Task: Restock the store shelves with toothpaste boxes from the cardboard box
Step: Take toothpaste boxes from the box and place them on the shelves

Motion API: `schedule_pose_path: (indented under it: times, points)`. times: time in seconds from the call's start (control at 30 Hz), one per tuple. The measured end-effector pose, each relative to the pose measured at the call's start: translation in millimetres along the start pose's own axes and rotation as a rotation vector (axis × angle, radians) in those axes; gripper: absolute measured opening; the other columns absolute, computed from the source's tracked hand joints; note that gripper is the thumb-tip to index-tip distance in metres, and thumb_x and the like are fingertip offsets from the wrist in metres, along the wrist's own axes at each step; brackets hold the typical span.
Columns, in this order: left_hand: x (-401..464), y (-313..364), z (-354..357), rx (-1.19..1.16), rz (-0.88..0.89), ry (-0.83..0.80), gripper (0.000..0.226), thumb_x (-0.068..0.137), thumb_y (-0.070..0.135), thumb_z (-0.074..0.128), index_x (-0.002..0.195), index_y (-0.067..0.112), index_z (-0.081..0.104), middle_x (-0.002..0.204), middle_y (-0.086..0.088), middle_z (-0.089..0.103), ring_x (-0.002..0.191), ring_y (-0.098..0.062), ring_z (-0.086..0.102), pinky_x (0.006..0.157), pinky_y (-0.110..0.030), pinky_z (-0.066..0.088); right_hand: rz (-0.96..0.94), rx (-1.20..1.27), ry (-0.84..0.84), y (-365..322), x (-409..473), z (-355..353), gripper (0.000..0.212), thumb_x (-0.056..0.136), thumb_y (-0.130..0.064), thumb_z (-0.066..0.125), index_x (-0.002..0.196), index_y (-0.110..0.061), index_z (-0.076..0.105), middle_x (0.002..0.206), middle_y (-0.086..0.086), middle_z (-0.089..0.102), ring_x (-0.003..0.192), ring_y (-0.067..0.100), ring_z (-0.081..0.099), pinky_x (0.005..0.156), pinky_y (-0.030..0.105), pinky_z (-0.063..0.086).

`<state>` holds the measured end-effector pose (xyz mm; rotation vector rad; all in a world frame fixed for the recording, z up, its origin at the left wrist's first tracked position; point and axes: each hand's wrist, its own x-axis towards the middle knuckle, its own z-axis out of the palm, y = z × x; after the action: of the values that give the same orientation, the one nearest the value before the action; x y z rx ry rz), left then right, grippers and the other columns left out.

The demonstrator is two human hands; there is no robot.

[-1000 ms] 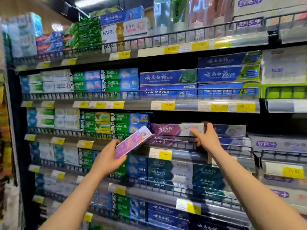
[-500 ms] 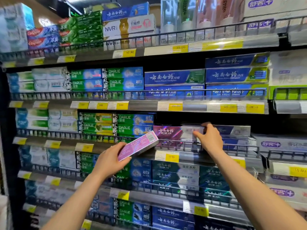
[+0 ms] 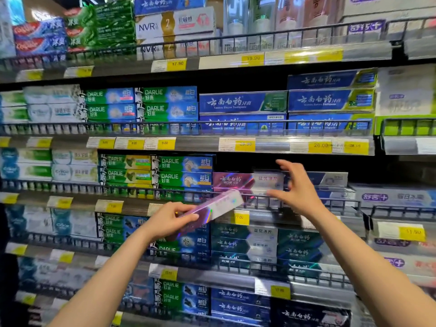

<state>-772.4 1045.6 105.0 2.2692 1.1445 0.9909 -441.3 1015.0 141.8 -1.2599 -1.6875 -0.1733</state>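
The left hand (image 3: pixel 168 220) grips a purple toothpaste box (image 3: pixel 212 207) — fingers curled round its near end — tilted, its far end raised toward the wire rail (image 3: pixel 259 197) of the middle shelf. To the right, the right hand (image 3: pixel 298 188) hovers spread, fingers straight and holding nothing, just in front of a matching purple box (image 3: pixel 236 181) lying on that shelf (green Darlie boxes (image 3: pixel 160 171) sit further left).
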Motion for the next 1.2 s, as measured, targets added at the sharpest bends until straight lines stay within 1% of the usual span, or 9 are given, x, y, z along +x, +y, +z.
schedule_pose_path:
  times: [0.07,0.2,0.37,0.6,0.77,0.87,0.9,0.97,1.2]
  points:
    - [4.3,18.8,8.0,-0.147,-0.083,-0.253,0.014,0.085,0.038,0.06,0.085,0.031,0.072,0.066,0.018,0.068,0.06,0.003,0.059,0.057,-0.009,0.041,-0.176,-0.055,-0.29,-10.7,-18.3,-6.4,0.09,0.063,-0.04,0.081,0.136,-0.039,0.03,0.138,-0.013,0.031,0.127,0.005,0.029,0.109,0.029,0.028]
    - [16.8,43.9,31.2,-0.343,-0.198,-0.533,0.031,0.08,0.042,0.062,0.083,0.012,0.071,0.077,-0.008,0.072,0.064,-0.016,0.067,0.06,-0.024,0.053,-0.17,-0.065,-0.5,-12.4,-40.1,-8.3,0.051,0.071,-0.026,0.077,0.116,-0.031,0.054,0.119,-0.012,0.054,0.11,0.001,0.047,0.087,0.019,0.036]
    - [31.3,52.2,35.9,-0.815,-0.228,-0.441,0.053,0.066,0.053,0.072,0.107,0.018,0.067,0.105,-0.007,0.069,0.088,-0.02,0.067,0.067,-0.033,0.058,0.189,0.406,-0.377,9.9,-54.6,-35.1,0.036,0.073,-0.016,0.076,0.104,-0.016,0.058,0.093,-0.004,0.069,0.085,0.01,0.065,0.073,0.025,0.054]
    - [41.3,73.7,70.9,-0.802,-0.098,-0.074,0.044,0.082,-0.003,0.061,0.122,0.005,0.044,0.094,-0.013,0.062,0.069,-0.013,0.068,0.062,-0.021,0.056,0.523,0.787,-0.064,23.3,-63.3,-37.5,0.015,0.086,-0.011,0.06,0.1,-0.005,0.06,0.105,0.013,0.067,0.083,0.017,0.068,0.074,0.02,0.057]
    - [66.5,78.9,82.9,-0.147,0.233,0.358,0.038,0.09,0.02,0.055,0.126,0.013,0.045,0.125,-0.003,0.053,0.116,-0.015,0.049,0.1,-0.029,0.04,0.552,0.86,0.199,36.3,-63.9,-49.7,0.007,0.085,-0.022,0.063,0.083,-0.018,0.057,0.096,0.007,0.065,0.065,0.006,0.064,0.064,0.015,0.054]
    - [86.2,68.2,89.0,0.398,0.323,0.418,0.055,0.091,0.024,0.048,0.141,0.013,0.03,0.147,-0.006,0.032,0.138,-0.021,0.024,0.116,-0.039,0.011,0.514,0.858,0.271,46.3,-53.5,-60.0,0.061,0.049,-0.056,0.081,0.091,-0.018,0.06,0.088,-0.003,0.072,0.074,0.008,0.067,0.069,0.019,0.055]
    - [90.7,65.2,92.8,0.523,0.294,0.417,0.058,0.091,0.029,0.046,0.143,0.013,0.026,0.149,-0.007,0.028,0.14,-0.023,0.019,0.116,-0.042,0.003,0.501,0.865,0.284,47.9,-48.3,-59.6,0.053,0.058,-0.051,0.079,0.093,-0.017,0.059,0.086,-0.003,0.071,0.078,0.011,0.067,0.075,0.022,0.055]
    - [95.6,61.1,100.8,0.642,0.249,0.408,0.06,0.091,0.035,0.044,0.143,0.012,0.025,0.149,-0.011,0.028,0.14,-0.026,0.019,0.114,-0.049,-0.002,0.474,0.871,0.327,44.9,-37.6,-53.9,0.008,0.085,-0.021,0.062,0.088,-0.019,0.055,0.087,0.0,0.065,0.081,0.015,0.063,0.08,0.024,0.054]
    - [102.2,52.7,106.0,0.605,0.26,0.441,0.058,0.09,0.035,0.042,0.139,0.006,0.03,0.145,-0.012,0.032,0.138,-0.025,0.023,0.116,-0.043,-0.003,0.556,0.693,0.378,42.0,16.2,-8.8,0.043,0.082,-0.019,0.068,0.113,-0.005,0.042,0.119,0.016,0.057,0.102,0.022,0.058,0.09,0.036,0.053]
